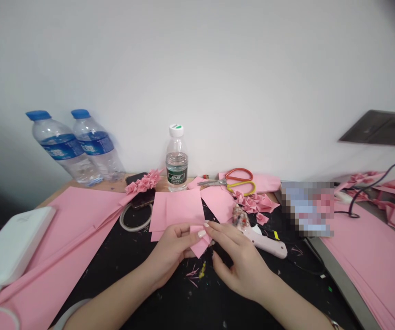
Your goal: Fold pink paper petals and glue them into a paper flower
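Note:
A small folded piece of pink paper (199, 247) is held up over the black mat, creased and pointed at its lower end. My left hand (169, 250) grips it from the left, thumb on the front and fingers behind. From the right, my right hand (240, 259) touches its upper right edge with the fingertips; its thumb is lower and apart from the fingers. Just behind lie square pink sheets (185, 206), partly overlapping. Pink paper scraps (192, 275) lie on the mat below the hands.
Scissors (226, 182), folded pink paper flowers (255, 201) and a pale pink glue gun (268, 243) lie right of centre. A water bottle (177, 160) stands behind. Left are a tape roll (136, 227), large pink sheets (80, 215), a white power bank (14, 247) and bottles (96, 142).

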{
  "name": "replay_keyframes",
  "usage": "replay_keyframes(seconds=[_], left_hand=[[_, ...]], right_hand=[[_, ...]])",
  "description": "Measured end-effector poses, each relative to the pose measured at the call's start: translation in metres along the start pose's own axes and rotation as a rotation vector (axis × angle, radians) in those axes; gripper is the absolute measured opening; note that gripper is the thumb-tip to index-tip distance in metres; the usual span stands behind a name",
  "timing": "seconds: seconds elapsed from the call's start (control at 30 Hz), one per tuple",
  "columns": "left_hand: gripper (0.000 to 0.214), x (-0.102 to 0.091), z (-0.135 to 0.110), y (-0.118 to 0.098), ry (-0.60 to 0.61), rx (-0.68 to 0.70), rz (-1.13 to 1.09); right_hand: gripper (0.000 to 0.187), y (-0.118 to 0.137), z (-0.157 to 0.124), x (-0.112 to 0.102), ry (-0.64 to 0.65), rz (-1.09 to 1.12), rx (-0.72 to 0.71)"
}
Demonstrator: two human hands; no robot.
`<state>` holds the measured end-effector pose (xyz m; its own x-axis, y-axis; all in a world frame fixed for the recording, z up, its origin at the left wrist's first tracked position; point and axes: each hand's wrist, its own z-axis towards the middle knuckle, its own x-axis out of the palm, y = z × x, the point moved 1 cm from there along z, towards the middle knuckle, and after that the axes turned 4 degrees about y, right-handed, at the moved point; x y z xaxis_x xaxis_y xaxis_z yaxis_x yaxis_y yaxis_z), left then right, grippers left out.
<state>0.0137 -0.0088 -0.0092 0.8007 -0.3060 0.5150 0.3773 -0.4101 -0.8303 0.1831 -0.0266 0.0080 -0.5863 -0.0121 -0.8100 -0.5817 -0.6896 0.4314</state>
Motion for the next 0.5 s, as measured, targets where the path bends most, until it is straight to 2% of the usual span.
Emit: replay_keyframes(seconds=[0.17, 0.4, 0.5], left_hand=[[0.028, -0.0006, 0.0000, -0.0018, 0.003, -0.005, 0.007], [0.032, -0.0019, 0.0009, -0.0019, 0.004, -0.003, 0.038], [0.031, -0.0014, 0.0010, -0.0021, 0.017, -0.014, 0.103]], right_hand=[[0.054, 0.0013, 0.0006, -0.0006, 0.042, -0.002, 0.000], [0.051, -0.0001, -0.0014, 0.0000, 0.016, 0.039, 0.005], [0.039, -0.0019, -0.0029, -0.0005, -0.049, 0.127, 0.128]])
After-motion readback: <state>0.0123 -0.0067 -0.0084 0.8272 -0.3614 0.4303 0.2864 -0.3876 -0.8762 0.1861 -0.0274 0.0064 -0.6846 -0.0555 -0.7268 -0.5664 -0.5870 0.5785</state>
